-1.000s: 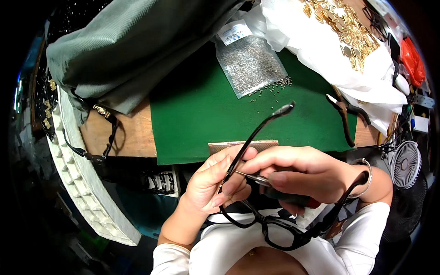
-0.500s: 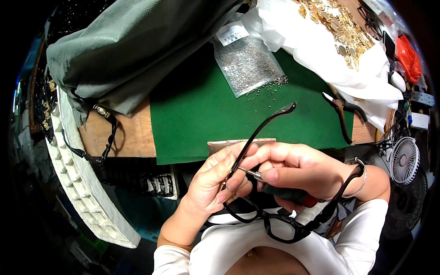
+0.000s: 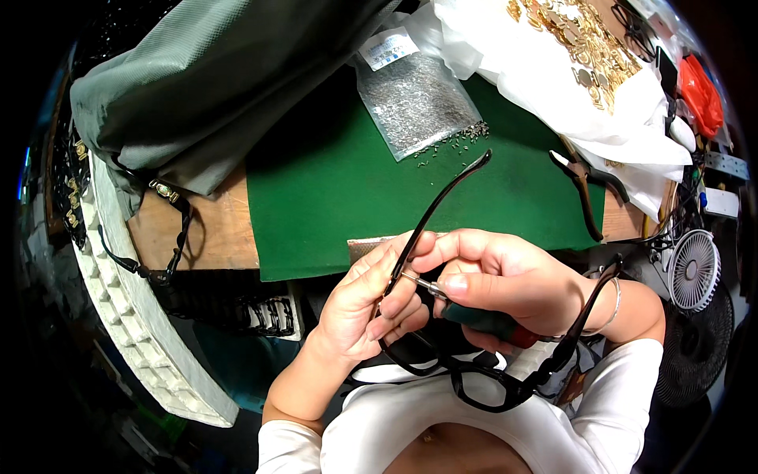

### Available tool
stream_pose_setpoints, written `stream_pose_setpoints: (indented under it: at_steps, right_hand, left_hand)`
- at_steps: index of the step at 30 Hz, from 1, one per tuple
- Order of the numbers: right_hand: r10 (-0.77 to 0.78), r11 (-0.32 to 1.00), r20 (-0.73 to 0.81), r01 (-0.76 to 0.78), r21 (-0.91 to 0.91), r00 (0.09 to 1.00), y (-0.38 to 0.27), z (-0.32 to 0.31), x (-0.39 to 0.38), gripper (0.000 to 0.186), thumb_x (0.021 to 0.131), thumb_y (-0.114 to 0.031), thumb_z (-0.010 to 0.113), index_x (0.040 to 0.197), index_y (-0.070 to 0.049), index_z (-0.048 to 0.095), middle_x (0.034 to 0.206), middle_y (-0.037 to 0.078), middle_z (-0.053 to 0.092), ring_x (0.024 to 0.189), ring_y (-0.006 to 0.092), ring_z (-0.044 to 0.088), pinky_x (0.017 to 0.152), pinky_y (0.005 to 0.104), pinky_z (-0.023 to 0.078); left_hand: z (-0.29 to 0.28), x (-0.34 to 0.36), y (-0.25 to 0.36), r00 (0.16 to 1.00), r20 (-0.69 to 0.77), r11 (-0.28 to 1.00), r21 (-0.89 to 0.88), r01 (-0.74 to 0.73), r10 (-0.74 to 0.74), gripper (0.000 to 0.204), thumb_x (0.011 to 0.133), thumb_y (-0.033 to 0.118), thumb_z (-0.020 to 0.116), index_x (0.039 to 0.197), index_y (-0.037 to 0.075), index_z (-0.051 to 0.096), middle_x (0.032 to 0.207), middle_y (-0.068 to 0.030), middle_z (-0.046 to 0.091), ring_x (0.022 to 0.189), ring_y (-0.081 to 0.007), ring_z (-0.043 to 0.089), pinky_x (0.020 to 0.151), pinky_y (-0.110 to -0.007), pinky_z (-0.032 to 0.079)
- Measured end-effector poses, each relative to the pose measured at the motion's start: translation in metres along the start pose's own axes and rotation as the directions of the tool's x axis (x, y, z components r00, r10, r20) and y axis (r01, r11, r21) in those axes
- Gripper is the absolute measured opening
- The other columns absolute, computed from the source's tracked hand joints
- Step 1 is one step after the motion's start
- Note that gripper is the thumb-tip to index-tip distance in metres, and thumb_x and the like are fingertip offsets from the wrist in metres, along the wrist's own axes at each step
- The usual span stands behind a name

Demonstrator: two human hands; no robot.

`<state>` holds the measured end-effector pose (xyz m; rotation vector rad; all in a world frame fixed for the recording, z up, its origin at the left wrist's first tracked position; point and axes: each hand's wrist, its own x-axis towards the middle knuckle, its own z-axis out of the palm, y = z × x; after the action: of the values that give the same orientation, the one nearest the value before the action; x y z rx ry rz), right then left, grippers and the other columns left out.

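Note:
My left hand pinches black eyeglasses at one temple, near the hinge. That temple's curved tip points up over the green mat, while the rims and the other temple hang below and to the right. My right hand grips a screwdriver with a dark green handle, a red end and a thin metal shaft. The shaft's tip meets the temple between my left fingers, by the hinge; the exact contact is too small to make out. My right index finger curls close beside my left fingertips.
A bag of tiny screws has some spilled beside it. Gold parts lie on white paper; pliers rest right. Another black frame, grey cloth and a pale moulded tray are left; a fan stands right.
The whole view has shifted a little. My hands, the glasses and the screwdriver sit slightly higher and further left in it; both grips are kept, with small finger movements on the screwdriver.

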<state>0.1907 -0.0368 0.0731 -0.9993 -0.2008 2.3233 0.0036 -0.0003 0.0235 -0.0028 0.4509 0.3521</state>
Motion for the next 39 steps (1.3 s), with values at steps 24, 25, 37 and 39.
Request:
stream_pose_setpoints:
  at_steps: [24, 25, 37, 39]
  right_hand:
    - [-0.828, -0.236, 0.064, -0.242, -0.941, 0.557, -0.001, -0.058, 0.013, 0.021, 0.076, -0.008, 0.058, 0.095, -0.007, 0.050, 0.080, 0.013, 0.045, 0.055, 0.0276, 0.055, 0.046, 0.0364, 0.045]
    - [-0.827, -0.243, 0.065, -0.251, -0.937, 0.559, -0.001, -0.058, 0.013, 0.021, 0.076, -0.008, 0.058, 0.095, -0.007, 0.050, 0.080, 0.013, 0.045, 0.055, 0.0275, 0.055, 0.046, 0.0365, 0.045]
    - [-0.779, -0.511, 0.143, -0.485, -0.710, 0.611, 0.008, -0.055, 0.017, 0.040, 0.069, -0.007, 0.056, 0.109, -0.006, 0.053, 0.082, 0.008, 0.048, 0.055, 0.0181, 0.051, 0.045, 0.0275, 0.044]
    - [-0.754, -0.603, 0.194, -0.543, -0.585, 0.628, 0.010, -0.056, 0.020, 0.042, 0.066, -0.008, 0.054, 0.109, -0.007, 0.053, 0.081, 0.007, 0.047, 0.052, 0.0147, 0.048, 0.043, 0.0252, 0.042]
  left_hand:
    - [0.008, -0.002, -0.014, 0.946, 0.187, 0.934, 0.192, -0.301, 0.266, 0.044, 0.086, 0.022, 0.048, 0.125, 0.002, 0.039, 0.060, -0.0037, 0.048, 0.058, -0.0150, 0.045, 0.078, -0.038, 0.043]
    - [0.003, -0.004, -0.013, 0.952, 0.193, 0.937, 0.211, -0.278, 0.239, 0.044, 0.086, 0.022, 0.048, 0.125, 0.003, 0.039, 0.057, -0.0030, 0.047, 0.057, -0.0145, 0.044, 0.079, -0.038, 0.043]
    - [0.007, 0.005, 0.002, 0.979, 0.176, 0.965, -0.258, -0.053, 0.101, 0.040, 0.089, 0.019, 0.043, 0.124, -0.002, 0.039, 0.057, 0.0000, 0.043, 0.059, -0.0098, 0.036, 0.065, -0.027, 0.037]
    - [0.003, 0.004, 0.001, 0.979, 0.178, 0.961, -0.272, -0.050, 0.102, 0.041, 0.089, 0.019, 0.043, 0.124, -0.002, 0.038, 0.057, -0.0002, 0.043, 0.059, -0.0104, 0.036, 0.066, -0.028, 0.038]
